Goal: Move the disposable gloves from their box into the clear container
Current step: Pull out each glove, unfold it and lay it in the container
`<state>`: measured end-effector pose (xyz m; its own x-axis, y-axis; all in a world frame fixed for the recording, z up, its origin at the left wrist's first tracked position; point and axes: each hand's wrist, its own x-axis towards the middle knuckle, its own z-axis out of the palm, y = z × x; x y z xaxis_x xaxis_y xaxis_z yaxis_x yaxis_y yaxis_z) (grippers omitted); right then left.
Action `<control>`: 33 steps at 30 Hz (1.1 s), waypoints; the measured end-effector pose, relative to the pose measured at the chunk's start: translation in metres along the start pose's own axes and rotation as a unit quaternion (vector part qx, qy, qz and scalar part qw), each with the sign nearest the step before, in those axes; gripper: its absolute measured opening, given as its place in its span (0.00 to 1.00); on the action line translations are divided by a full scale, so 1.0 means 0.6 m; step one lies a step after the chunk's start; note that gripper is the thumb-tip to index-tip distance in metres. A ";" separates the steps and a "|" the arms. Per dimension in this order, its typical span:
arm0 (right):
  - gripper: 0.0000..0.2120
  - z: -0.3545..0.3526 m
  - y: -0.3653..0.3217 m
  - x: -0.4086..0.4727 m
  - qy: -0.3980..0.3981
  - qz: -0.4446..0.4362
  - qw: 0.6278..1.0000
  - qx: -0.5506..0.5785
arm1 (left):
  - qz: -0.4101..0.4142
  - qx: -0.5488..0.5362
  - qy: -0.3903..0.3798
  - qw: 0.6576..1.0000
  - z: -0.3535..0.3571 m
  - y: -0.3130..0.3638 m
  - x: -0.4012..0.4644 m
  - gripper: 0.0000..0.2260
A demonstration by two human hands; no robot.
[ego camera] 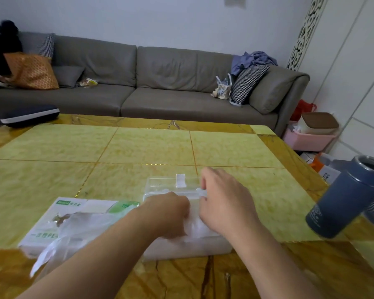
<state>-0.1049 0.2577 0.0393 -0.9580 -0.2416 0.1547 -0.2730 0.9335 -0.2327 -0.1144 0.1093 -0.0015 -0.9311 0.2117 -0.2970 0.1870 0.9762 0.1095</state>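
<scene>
**Yellow table, both hands at the clear container**

Yellow-green tabletop [138, 147] fills the view, grey sofa [160, 83] at 12 o'clock. Both hands hide most of the clear container [171, 184]; its contents blur into white film. Blue tumbler [345, 199] leans at 3 o'clock. Glove box [73, 214] lies at 9 o'clock of the container, gloves [78, 229] spilling out. Left hand [168, 212] and right hand [222, 201], fingers curled, pinch film over the container.

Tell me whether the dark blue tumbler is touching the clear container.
Apart. The head view shows the dark blue tumbler standing well right of the clear container, with a bare stretch of table between them.
</scene>
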 end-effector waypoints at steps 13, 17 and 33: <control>0.24 0.041 0.012 0.032 -0.286 0.034 0.956 -0.055 | 0.033 -0.027 -0.122 0.992 -0.031 -0.005 -0.010 0.28; 0.30 0.054 0.009 0.058 -0.364 0.031 0.927 -0.083 | 0.040 0.045 -0.159 0.985 -0.045 0.008 -0.014 0.37; 0.18 0.052 -0.006 0.051 -0.401 -0.001 0.909 -0.111 | -0.030 -0.051 -0.080 0.995 -0.034 0.039 -0.022 0.05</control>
<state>-0.1363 0.2388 0.0151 -0.7382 -0.2766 -0.6153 -0.3357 0.9417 -0.0206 -0.1041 0.1284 0.0245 -0.8764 0.1657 -0.4522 0.0921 0.9793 0.1802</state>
